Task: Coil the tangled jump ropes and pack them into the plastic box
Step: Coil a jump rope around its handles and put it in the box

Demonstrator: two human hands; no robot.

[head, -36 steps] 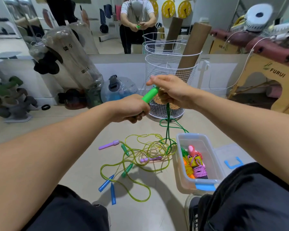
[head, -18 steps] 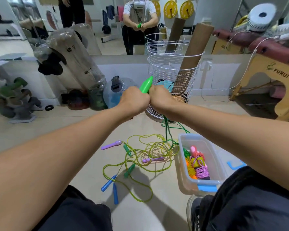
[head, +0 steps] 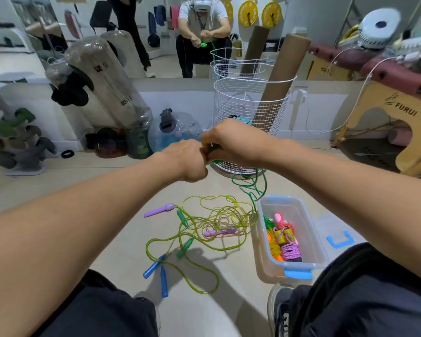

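Note:
My left hand and my right hand meet in front of me, both closed on a green jump rope whose handle is almost hidden between them. Its dark green cord hangs from my hands in loops to the floor beside the clear plastic box. The box holds coiled orange, pink and purple ropes. On the floor left of the box lies a tangle of yellow-green cord with purple handles, green handles and blue handles.
A white wire basket with cardboard tubes stands just behind my hands. The box lid with a blue clip lies right of the box. Water jugs and a dumbbell rack line the wall at left; a wooden table leg is at right.
The green handle, sticking up from my left fist before, is now covered by both hands. My right hand has come over the top of it, and both hands sit a little lower.

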